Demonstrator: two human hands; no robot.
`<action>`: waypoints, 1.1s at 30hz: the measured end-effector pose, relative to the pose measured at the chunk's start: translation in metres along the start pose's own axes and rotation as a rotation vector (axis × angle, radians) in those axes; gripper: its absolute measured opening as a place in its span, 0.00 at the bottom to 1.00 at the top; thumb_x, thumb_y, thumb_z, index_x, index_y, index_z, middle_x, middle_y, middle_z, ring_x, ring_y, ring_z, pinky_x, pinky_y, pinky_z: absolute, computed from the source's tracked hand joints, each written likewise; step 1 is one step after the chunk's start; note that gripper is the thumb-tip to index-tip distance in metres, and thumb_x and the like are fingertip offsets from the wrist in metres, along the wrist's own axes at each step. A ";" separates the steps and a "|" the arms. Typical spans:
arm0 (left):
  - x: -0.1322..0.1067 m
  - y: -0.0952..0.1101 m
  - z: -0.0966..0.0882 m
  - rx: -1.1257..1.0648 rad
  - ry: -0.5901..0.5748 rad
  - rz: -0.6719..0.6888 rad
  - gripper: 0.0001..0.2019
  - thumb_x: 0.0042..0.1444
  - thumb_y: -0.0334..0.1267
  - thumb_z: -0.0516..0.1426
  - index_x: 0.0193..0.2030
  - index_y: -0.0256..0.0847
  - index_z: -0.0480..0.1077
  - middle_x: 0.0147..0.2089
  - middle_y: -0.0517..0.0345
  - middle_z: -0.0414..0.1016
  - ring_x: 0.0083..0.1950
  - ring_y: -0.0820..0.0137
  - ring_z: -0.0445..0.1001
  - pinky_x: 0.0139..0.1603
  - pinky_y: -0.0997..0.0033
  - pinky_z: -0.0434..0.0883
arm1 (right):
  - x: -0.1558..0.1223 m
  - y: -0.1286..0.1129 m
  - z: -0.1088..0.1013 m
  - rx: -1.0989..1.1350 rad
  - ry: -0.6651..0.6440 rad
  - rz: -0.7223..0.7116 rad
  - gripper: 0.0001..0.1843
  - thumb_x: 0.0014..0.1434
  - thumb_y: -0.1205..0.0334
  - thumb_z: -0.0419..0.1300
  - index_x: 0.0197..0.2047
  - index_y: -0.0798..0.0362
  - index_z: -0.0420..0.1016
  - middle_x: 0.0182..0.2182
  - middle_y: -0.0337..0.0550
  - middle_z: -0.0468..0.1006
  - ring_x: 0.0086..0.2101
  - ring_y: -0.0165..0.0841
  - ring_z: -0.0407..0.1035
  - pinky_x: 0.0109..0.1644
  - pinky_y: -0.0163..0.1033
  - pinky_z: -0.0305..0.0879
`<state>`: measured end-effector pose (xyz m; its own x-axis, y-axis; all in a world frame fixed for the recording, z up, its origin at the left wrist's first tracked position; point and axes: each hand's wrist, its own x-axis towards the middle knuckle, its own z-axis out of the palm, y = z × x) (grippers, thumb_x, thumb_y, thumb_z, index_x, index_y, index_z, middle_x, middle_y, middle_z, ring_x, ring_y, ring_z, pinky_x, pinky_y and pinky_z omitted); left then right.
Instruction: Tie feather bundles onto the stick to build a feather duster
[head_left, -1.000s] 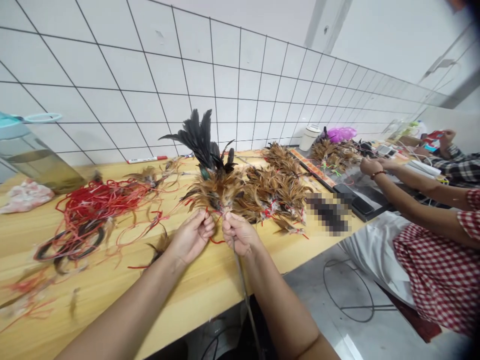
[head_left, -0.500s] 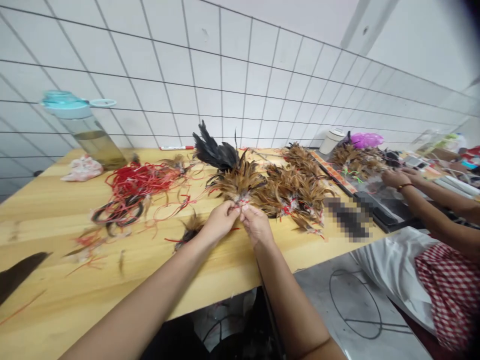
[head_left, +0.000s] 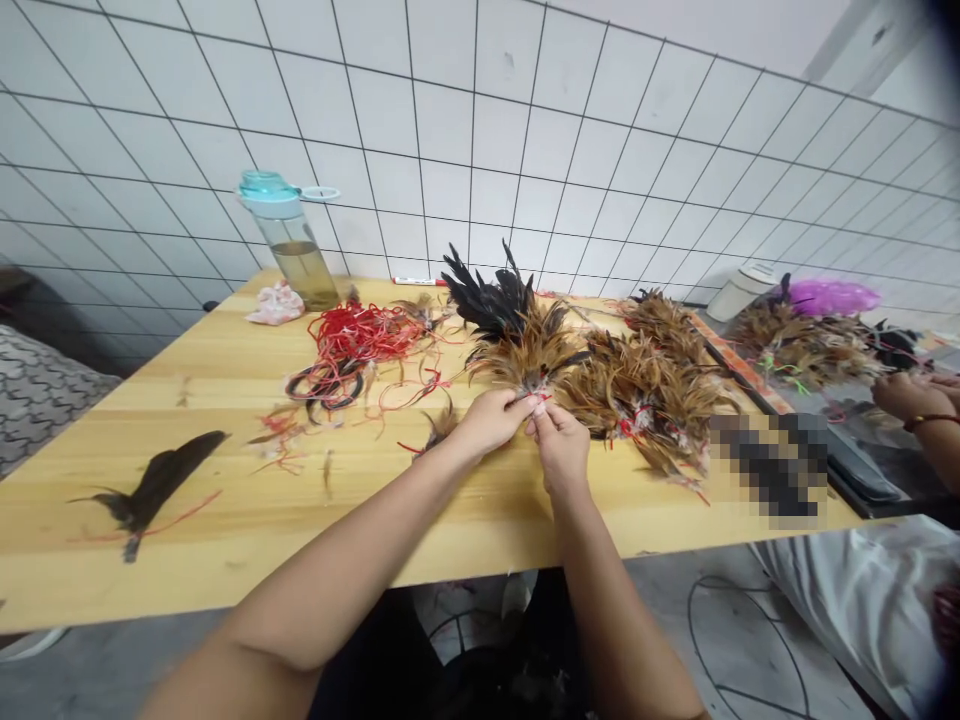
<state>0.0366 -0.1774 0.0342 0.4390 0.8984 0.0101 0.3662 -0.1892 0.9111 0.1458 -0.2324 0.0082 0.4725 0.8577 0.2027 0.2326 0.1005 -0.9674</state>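
Observation:
My left hand (head_left: 495, 420) pinches the quill end of a feather bunch (head_left: 525, 350), brown in front with long black feathers behind. Right beside it, the fingers of my right hand (head_left: 562, 445) are closed on red string (head_left: 543, 398) at the bunch's base. The fingertips of both hands nearly meet and partly hide the tie. To the right lies a pile of brown feather bunches (head_left: 645, 370) with red ties. A small loose feather bunch (head_left: 441, 425) rests behind my left wrist.
Tangled red strings (head_left: 367, 335) and black rings (head_left: 326, 385) lie left of centre. Farther left are a black feather (head_left: 169, 480), a water bottle (head_left: 300, 265) and a crumpled bag (head_left: 276, 303). A marker (head_left: 418, 281) lies at the back. Another person's hand (head_left: 911, 395) works at the right.
The view has turned left, so everything sits farther right in the picture and the whole black feather shows. Both my hands stay pinched at the base of the feather bunch.

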 end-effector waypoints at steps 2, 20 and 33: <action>-0.001 0.005 -0.006 0.126 -0.017 0.071 0.20 0.60 0.49 0.51 0.25 0.36 0.70 0.25 0.58 0.70 0.28 0.71 0.64 0.31 0.72 0.56 | -0.003 -0.003 0.001 -0.119 0.039 -0.047 0.18 0.59 0.54 0.54 0.22 0.53 0.68 0.19 0.36 0.68 0.24 0.29 0.60 0.31 0.35 0.54; -0.001 -0.006 0.007 -0.515 -0.021 0.003 0.18 0.48 0.48 0.62 0.33 0.32 0.76 0.30 0.55 0.75 0.32 0.72 0.68 0.36 0.73 0.64 | -0.031 -0.013 0.001 -0.590 0.039 -0.199 0.24 0.63 0.61 0.49 0.58 0.58 0.73 0.45 0.58 0.79 0.43 0.44 0.72 0.49 0.48 0.64; 0.004 -0.020 0.006 -0.699 -0.079 -0.024 0.22 0.45 0.54 0.65 0.33 0.34 0.72 0.25 0.64 0.64 0.22 0.81 0.56 0.21 0.78 0.54 | -0.008 -0.019 -0.100 0.749 -0.512 0.525 0.23 0.57 0.56 0.64 0.56 0.42 0.72 0.45 0.46 0.77 0.38 0.28 0.70 0.24 0.25 0.58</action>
<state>0.0356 -0.1722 0.0134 0.5056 0.8626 -0.0195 -0.2250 0.1536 0.9622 0.2226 -0.2915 0.0404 -0.0949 0.9774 -0.1891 -0.5657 -0.2092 -0.7976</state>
